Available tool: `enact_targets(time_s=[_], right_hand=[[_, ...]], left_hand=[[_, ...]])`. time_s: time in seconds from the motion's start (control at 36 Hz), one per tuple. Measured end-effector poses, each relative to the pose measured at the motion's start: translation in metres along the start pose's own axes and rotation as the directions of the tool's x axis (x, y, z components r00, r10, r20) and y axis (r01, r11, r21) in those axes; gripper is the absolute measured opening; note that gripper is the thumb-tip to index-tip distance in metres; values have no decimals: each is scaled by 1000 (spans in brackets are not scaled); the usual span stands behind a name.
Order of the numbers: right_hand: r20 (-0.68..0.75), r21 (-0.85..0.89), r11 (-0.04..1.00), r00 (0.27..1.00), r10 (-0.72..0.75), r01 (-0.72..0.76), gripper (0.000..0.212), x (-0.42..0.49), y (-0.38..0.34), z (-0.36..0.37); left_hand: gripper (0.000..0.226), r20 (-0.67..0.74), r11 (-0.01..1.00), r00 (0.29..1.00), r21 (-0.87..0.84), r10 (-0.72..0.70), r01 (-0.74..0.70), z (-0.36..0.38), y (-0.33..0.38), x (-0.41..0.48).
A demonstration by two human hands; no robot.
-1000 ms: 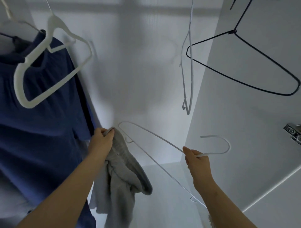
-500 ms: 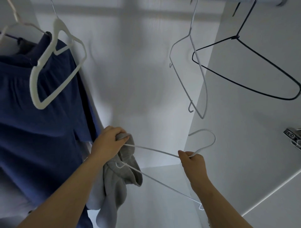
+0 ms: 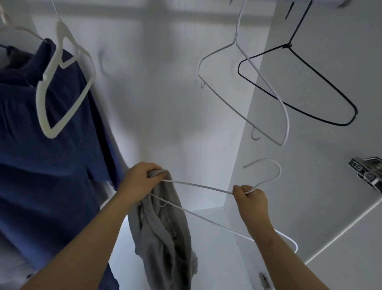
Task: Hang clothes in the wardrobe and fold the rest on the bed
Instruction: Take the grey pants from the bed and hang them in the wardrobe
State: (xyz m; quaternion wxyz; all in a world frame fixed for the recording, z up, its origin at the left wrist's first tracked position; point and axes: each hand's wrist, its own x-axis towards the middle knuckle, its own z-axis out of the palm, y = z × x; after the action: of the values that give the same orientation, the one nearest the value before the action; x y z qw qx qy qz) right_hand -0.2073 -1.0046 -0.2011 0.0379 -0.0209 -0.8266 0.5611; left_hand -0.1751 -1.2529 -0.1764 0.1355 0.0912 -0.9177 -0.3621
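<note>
I'm at the hanging half of the job, standing at the open wardrobe and threading a grey garment (image 3: 165, 238) onto a white wire hanger (image 3: 206, 188). My left hand (image 3: 142, 182), at about 7 o'clock in my view, has its fingers curled and pinching a bunch of the grey cloth together with the hanger's shoulder end. The rest of the garment droops crumpled toward 6 o'clock, and the hanger's lower wire crosses in front of it. My right hand (image 3: 251, 198), at about 5 o'clock, has its fingers closed round the hanger's neck just below the hook, which curls up toward 2 o'clock from that hand.

I judge the garment only partly on: one end of the wire is in or against the cloth, but I cannot tell whether it sits inside an opening, and the far shoulder by my right wrist is bare.

Next I'd need to work the cloth along the wire toward my right hand until both shoulders carry it. Then I'd lift the hook to the rail (image 3: 322, 2) at 1 o'clock. There looks to be room between the blue garment (image 3: 51, 165) with the white plastic hanger (image 3: 40, 97) at 9 to 10 o'clock and the empty grey wire hanger (image 3: 286, 116) and black wire hanger (image 3: 299, 107) at 1 to 2 o'clock. The loose cloth could slip off the thin wire if I let go too soon.
</note>
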Motion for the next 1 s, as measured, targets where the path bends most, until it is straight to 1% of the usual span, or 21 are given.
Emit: enact_targets(time_s=[0.06, 0.11, 0.19, 0.28, 0.33, 0.36, 0.42, 0.44, 0.47, 0.53, 0.56, 0.61, 0.67, 0.69, 0.72, 0.78, 0.83, 0.92, 0.94, 0.97, 1.0], right_hand=[[14, -35, 999, 1000, -3, 3, 53, -4, -1, 6], [39, -67, 998, 999, -10, 13, 52, -7, -2, 13], [68, -67, 998, 997, 26, -21, 48, -11, -4, 23], [58, 27, 993, 992, 110, -111, 44, -9, -4, 26], [44, 95, 986, 990, 133, -137, 42, -7, -4, 23], [44, 112, 984, 990, 132, -137, 40, -6, -4, 22], [60, 130, 983, 991, 121, -128, 41, -5, -4, 20], [71, 134, 984, 991, 112, -121, 43, -4, -4, 20], [82, 131, 985, 991, 103, -113, 46, -5, -5, 20], [89, 128, 987, 993, 83, -94, 48, -7, -8, 22], [77, 130, 989, 995, 66, -76, 48, -8, -10, 22], [29, 149, 989, 999, 18, -22, 43, -9, -12, 22], [-42, 202, 977, 997, -64, 71, 26, -10, -16, 21], [-72, 232, 966, 993, -98, 112, 13, -10, -17, 21], [-94, 245, 960, 989, -115, 135, 11, -10, -16, 21], [-110, 236, 960, 986, -128, 151, 25, -8, -9, 22], [-162, 175, 970, 976, -143, 172, 26, -11, -4, 24], [-330, -21, 942, 887, -322, 334, 34, -17, 2, 30], [-346, -38, 933, 872, -348, 357, 38, -19, 2, 31], [-318, -13, 934, 884, -342, 356, 40, -21, 1, 31], [-244, 27, 940, 914, -324, 340, 38, -22, 1, 32]], left_hand=[[6, 32, 1000, 999, 18, 25, -25, 8, 7, 0], [9, 66, 998, 996, -11, 57, -56, 16, 14, -1], [3, 80, 996, 994, -56, 75, -70, 27, 29, -8], [22, 110, 989, 983, -44, 144, -140, 31, 41, -13], [37, 177, 970, 961, 84, 213, -230, 26, 44, -14], [46, 211, 936, 946, 201, 246, -288, 23, 43, -14], [68, 263, 823, 916, 413, 302, -390, 17, 36, -10], [72, 282, 784, 904, 457, 321, -421, 17, 33, -8], [67, 302, 771, 896, 465, 324, -436, 17, 30, -7], [42, 304, 794, 891, 417, 338, -443, 20, 28, -6], [35, 291, 808, 893, 393, 344, -440, 21, 29, -7], [38, 240, 828, 899, 358, 366, -433, 21, 28, -9], [53, 179, 846, 898, 303, 402, -439, 21, 24, -13], [55, 155, 864, 909, 283, 387, -416, 20, 22, -14], [53, 126, 887, 925, 266, 357, -378, 20, 21, -15], [49, 75, 924, 952, 230, 296, -305, 19, 18, -18], [49, 63, 933, 962, 234, 267, -274, 18, 16, -20], [52, 50, 933, 965, 246, 258, -262, 18, 14, -24], [51, 34, 938, 969, 245, 246, -247, 18, 13, -25], [49, 16, 942, 973, 245, 231, -228, 18, 13, -26], [47, -3, 946, 975, 246, 220, -213, 18, 13, -26]])
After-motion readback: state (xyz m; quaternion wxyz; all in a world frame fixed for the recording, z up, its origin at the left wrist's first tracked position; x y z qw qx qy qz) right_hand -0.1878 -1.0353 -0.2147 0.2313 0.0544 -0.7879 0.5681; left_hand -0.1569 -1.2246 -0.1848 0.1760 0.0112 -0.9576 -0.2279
